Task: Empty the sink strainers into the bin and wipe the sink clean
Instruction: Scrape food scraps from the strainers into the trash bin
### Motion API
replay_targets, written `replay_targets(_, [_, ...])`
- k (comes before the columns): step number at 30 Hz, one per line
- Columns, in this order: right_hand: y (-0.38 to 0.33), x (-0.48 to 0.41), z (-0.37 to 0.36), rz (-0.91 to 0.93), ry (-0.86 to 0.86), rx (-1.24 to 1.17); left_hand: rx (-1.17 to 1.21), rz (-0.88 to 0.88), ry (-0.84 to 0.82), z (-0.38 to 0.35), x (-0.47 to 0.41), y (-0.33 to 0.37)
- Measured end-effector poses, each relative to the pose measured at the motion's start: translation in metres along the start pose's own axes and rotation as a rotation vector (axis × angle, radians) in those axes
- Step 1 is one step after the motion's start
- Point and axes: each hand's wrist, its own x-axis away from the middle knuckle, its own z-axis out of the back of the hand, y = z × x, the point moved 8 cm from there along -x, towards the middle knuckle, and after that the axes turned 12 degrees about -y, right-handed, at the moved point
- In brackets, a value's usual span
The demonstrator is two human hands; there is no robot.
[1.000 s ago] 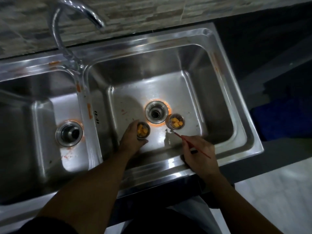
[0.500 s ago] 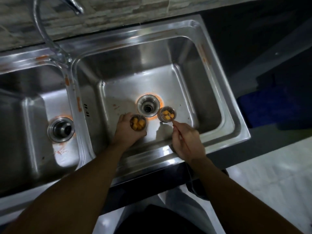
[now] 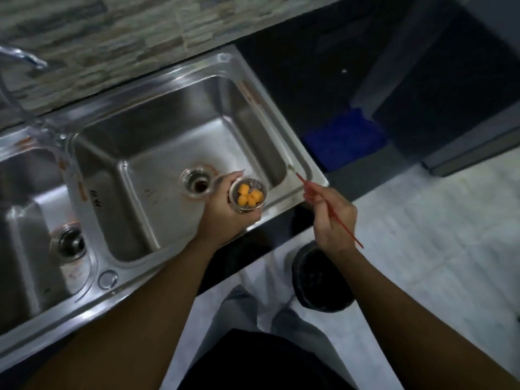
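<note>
Sink point(image 3: 174, 130) sits drained, both drains bare. Bin point(image 3: 320, 280) waits on the floor below. Left hand point(image 3: 228, 212) cups a strainer point(image 3: 247, 195) of orange scraps; right hand point(image 3: 332, 218) pinches a red stick point(image 3: 332, 209). Emptying step: next, carry strainer over bin and tip.

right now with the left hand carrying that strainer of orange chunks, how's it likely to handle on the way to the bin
The strainer looks like a small metal cup, so probably stiff and light. The orange chunks sit loose in it, so tilting would likely spill them. The left hand wraps its side and keeps it upright, which should hold; the steel may be slippery if wet.
</note>
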Motion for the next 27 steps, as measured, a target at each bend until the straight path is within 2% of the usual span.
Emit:
replay_targets(6, [0.034,0.064,0.111,-0.115,0.274,0.085,0.020,-0.093,-0.171,-0.117,0.001,0.064])
replay_targets(11, [0.072,0.118,0.162,-0.237,0.387,0.131,-0.039,-0.119,-0.273,-0.203,0.011,0.071])
replay_targets(15, [0.108,0.159,0.176,-0.296,0.383,0.124,-0.122,-0.020,-0.411,-0.264,0.019,0.039])
replay_targets(22, [0.155,0.213,0.170,-0.414,0.275,0.134,-0.224,0.052,-0.623,-0.339,0.016,-0.018])
replay_targets(27, [0.179,0.234,0.157,-0.409,0.262,0.084,-0.304,0.029,-0.726,-0.374,0.002,-0.050])
